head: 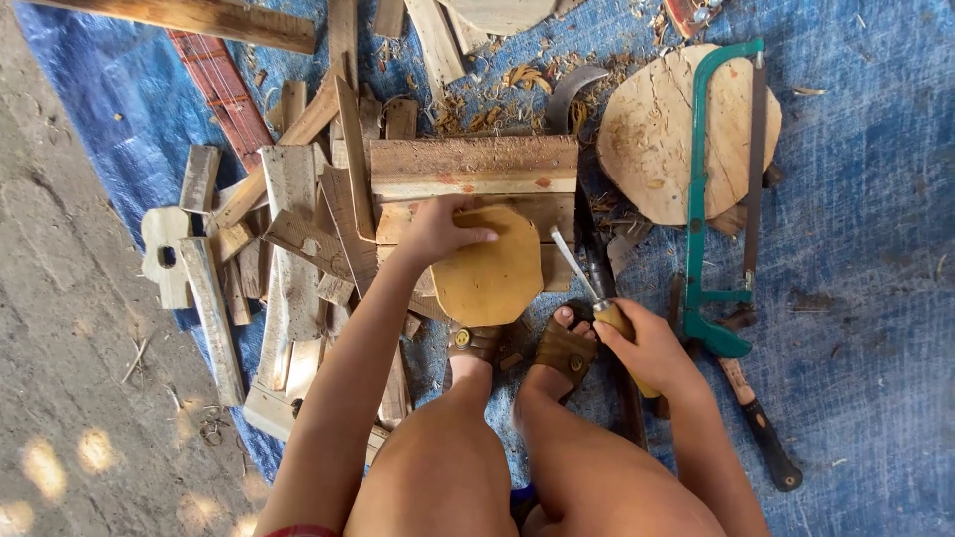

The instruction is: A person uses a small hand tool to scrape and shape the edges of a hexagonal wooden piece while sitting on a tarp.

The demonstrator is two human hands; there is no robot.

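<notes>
My left hand (pixel 438 231) grips the upper left edge of a roughly round, yellowish wooden piece (pixel 492 268) that rests on a wooden block (pixel 473 167). In my right hand (pixel 647 348) is a chisel (pixel 582 273) with a yellow handle, its metal blade pointing up and left toward the round piece's right edge. The blade tip sits just beside the piece; contact cannot be made out. My two sandalled feet (pixel 527 348) rest just below the piece.
A green-framed hacksaw (pixel 701 199) lies to the right, partly over a large round wooden disc (pixel 647 139). Scrap wooden slats (pixel 298 229) are piled on the left. A blue tarp (pixel 865 249) covers the ground, with bare concrete (pixel 70 348) at far left. Wood shavings lie scattered at the top.
</notes>
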